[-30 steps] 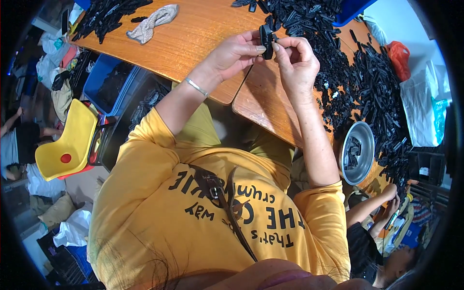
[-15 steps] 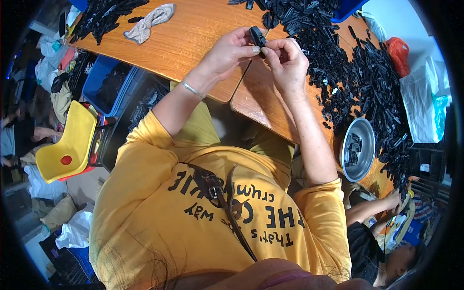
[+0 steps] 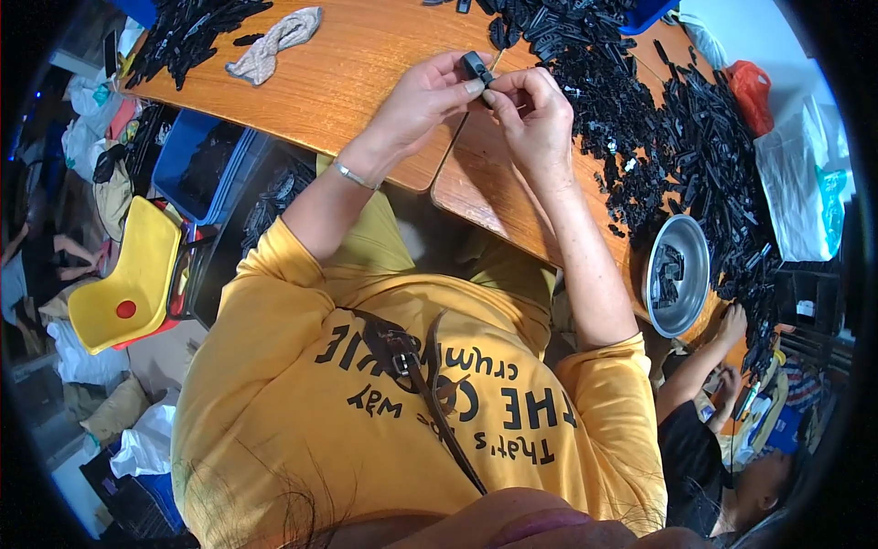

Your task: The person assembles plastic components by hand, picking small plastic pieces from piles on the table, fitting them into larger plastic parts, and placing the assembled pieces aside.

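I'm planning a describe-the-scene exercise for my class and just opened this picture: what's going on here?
A person in a yellow top is working at a wooden table. Their left hand holds a small black part above it, while the right hand pinches its near end. A big heap of black pieces covers the right side, beside a metal bowl with some inside. Another person's hand is near the heap's lower end.

Across the yellow top [image 3: 265, 393] runs a brown, seemingly leather strap [image 3: 422, 393].
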`<state>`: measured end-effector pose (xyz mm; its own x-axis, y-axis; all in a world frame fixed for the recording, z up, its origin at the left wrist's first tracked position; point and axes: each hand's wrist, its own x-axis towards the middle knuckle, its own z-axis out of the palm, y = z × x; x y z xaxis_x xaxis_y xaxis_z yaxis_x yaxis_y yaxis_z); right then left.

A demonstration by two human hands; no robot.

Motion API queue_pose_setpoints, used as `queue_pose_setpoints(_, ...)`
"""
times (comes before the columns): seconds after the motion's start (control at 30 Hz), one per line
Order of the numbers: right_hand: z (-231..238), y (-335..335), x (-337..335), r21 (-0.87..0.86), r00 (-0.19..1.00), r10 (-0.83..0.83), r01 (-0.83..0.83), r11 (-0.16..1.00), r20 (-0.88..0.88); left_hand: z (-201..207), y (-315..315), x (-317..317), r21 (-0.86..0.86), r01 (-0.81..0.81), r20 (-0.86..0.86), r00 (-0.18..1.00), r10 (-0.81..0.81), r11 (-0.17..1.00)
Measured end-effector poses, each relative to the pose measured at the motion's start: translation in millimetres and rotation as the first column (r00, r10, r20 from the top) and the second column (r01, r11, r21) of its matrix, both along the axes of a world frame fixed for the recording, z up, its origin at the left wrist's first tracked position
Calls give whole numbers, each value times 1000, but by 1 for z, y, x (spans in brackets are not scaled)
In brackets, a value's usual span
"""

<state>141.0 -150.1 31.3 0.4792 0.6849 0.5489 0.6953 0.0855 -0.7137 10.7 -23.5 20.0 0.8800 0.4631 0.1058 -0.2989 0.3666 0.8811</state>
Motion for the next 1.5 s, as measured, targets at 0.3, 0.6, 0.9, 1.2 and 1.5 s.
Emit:
queue_pose_setpoints(0.3, -25, 15, -34, -172, 963, 12, -60, 983, -268, -11, 3, -33, 243, -177, -165, 961, 221, 954)
queue_pose_setpoints(0.6, -20, 21, -71, -383, 922, 314, -381, 842, -226, -8, 46, -173, 64, -13, -447, 894, 40, 998)
queue_pose_setpoints(0.9, -37, 24, 94, -462, 868, -184, 412, 785, 461, 16, 95, -191, 888, 193, -446, 584, 678, 418)
queue_pose_setpoints(1.2, -43, 27, 81, -520, 926, 78, 137, 843, 370, -34, 115, 98, 994, -6, 53, 901, 430, -111)
queue_pose_setpoints(1.5, -51, 12, 85, -328, 996, -91, 78, 941, -26, -31, 129, 132, 942, -38, 144, 943, 299, -332)
